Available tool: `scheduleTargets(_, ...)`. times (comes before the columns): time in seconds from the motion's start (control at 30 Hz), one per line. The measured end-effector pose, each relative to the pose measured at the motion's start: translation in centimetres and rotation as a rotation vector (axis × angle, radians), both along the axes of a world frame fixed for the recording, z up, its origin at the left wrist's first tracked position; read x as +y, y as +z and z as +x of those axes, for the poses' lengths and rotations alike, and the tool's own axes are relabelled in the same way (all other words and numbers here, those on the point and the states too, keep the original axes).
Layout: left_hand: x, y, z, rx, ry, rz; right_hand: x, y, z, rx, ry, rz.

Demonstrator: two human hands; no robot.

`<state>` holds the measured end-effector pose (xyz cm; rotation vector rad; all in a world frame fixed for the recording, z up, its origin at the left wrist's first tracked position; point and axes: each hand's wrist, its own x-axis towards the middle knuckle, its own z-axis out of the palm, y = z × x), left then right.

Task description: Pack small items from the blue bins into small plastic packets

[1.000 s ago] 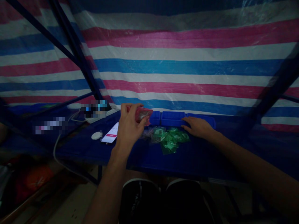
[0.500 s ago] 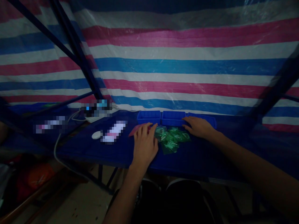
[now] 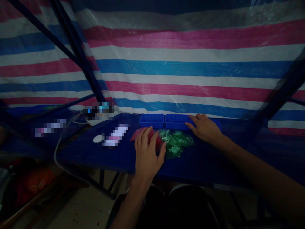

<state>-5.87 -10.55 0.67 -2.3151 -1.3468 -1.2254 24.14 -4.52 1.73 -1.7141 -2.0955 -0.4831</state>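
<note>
My left hand [image 3: 147, 156] is open, its fingers spread over a red plastic packet or small pile of them [image 3: 135, 134], partly hidden beneath the hand. Just right of it lies a loose heap of green, shiny plastic packets [image 3: 177, 144]. My right hand [image 3: 206, 129] hovers or rests at the rightmost blue bin [image 3: 217, 124], fingers apart, with nothing visible in its grasp; contact with the rim cannot be told. Two more blue bins, the left one [image 3: 152, 120] and the middle one [image 3: 175, 122], stand in the same row behind the packets.
On the blue table [image 3: 202, 162] to the left lie a blurred-out phone-like object [image 3: 116, 135] and a white round item [image 3: 98, 139]. A power strip [image 3: 95, 121] with cables sits behind. Blue metal posts and a striped sheet [image 3: 190, 68] enclose the table.
My left hand has spread its thumb and moved slightly right, showing more of the red plastic. My right hand has risen a little at the right bin.
</note>
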Motion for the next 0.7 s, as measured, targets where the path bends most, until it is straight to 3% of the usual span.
scheduleTargets(0.2,0.1,0.1,-1.2,-0.041,0.053,-0.031,-0.9,1.2,-1.1,0.082,0.285,0.103)
scheduleTargets(0.3,1.1,-0.3,-1.9,-0.015,0.123,-0.099,-1.9,1.7,-2.1,0.089,0.511,0.05)
scheduleTargets(0.4,1.8,-1.0,-2.5,0.054,0.085,-0.203,-2.7,1.6,-3.1,0.066,0.684,-0.028)
scheduleTargets(0.57,1.6,-1.3,-2.9,0.084,0.076,-0.253,-2.4,0.2,-4.1,0.088,0.747,-0.086)
scheduleTargets(0.7,2.9,1.2,-2.2,0.014,0.021,-0.186,-2.0,-0.6,-4.1,0.133,0.765,-0.069)
